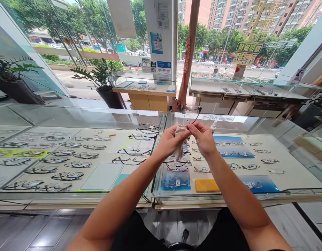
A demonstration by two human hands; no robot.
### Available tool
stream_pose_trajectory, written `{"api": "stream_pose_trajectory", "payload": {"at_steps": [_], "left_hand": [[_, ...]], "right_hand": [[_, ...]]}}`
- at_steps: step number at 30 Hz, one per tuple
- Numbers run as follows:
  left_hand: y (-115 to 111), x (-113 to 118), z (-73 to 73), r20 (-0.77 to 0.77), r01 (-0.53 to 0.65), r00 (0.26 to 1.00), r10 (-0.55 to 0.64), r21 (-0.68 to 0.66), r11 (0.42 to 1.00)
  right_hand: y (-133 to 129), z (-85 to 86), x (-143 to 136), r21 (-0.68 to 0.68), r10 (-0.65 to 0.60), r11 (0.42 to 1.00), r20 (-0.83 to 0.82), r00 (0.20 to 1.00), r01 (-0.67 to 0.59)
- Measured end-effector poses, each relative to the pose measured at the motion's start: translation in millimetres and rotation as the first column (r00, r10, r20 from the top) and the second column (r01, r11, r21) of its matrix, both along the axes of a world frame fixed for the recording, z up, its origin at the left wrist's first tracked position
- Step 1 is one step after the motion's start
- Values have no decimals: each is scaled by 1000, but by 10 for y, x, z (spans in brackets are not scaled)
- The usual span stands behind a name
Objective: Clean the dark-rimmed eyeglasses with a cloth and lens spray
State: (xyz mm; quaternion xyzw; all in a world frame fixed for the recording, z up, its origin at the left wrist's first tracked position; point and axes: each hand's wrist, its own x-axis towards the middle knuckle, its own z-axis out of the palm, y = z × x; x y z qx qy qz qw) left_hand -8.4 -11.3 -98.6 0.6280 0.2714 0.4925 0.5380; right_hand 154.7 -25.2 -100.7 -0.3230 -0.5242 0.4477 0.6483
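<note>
Both hands meet above the glass display counter, near the middle of the view. My left hand (169, 140) is closed round a pale cloth (179, 141), whose end hangs down below the fingers. Beside it on the right, my right hand (203, 136) pinches a pair of glasses (192, 114) near the cloth. One lens and a dark part of the frame rise above the fingertips. The rest of the glasses is hidden by the fingers and the cloth.
Rows of glasses (89, 155) lie in the glass counter (147, 196). A small spray bottle (213, 126) stands just beyond my right hand. A yellow case (206, 185) lies below the hands. Farther off are a wooden post (189, 52), potted plants and more display cases.
</note>
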Motion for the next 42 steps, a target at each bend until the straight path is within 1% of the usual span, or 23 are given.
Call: {"api": "stream_pose_trajectory", "payload": {"at_steps": [4,7,11,14,18,20,23,26,29,32,37,42], "left_hand": [[-5,34,-42,57,-53,997,53,5,999],[2,43,-76,68,-86,994,86,3,996],[4,55,-85,76,-123,990,121,23,992],[1,66,-70,80,-106,991,103,31,994],[1,58,-60,53,-74,996,70,82,994],[6,40,-61,23,-49,999,47,85,995],[22,4,-60,-24,5,1000,-4,52,999],[43,-27,-46,-24,112,994,-111,14,994],[55,-48,-21,6,231,973,-231,-7,973],[55,-64,-4,-5,268,963,-268,-6,963],[65,-54,-37,-15,224,974,-224,-29,974],[75,5,-70,-23,62,998,-62,-19,998]], "right_hand": [[-32,-19,-50,58,2,998,5,1000,-2],[-61,-11,-77,95,-33,995,40,999,29],[-73,0,-94,108,-35,994,15,999,33],[-62,2,-88,111,-36,993,4,999,36],[-33,11,-62,125,-62,990,-4,998,62],[-16,13,-46,111,-62,992,-15,998,64],[6,13,-19,27,-44,999,-44,998,45],[26,18,11,-60,-23,998,-110,994,17],[46,27,35,-102,-20,995,-162,987,3],[59,32,43,-124,-15,992,-192,981,-9],[53,24,9,-164,8,985,-211,977,-43],[40,-2,-59,-154,47,985,-216,975,-82]]}}
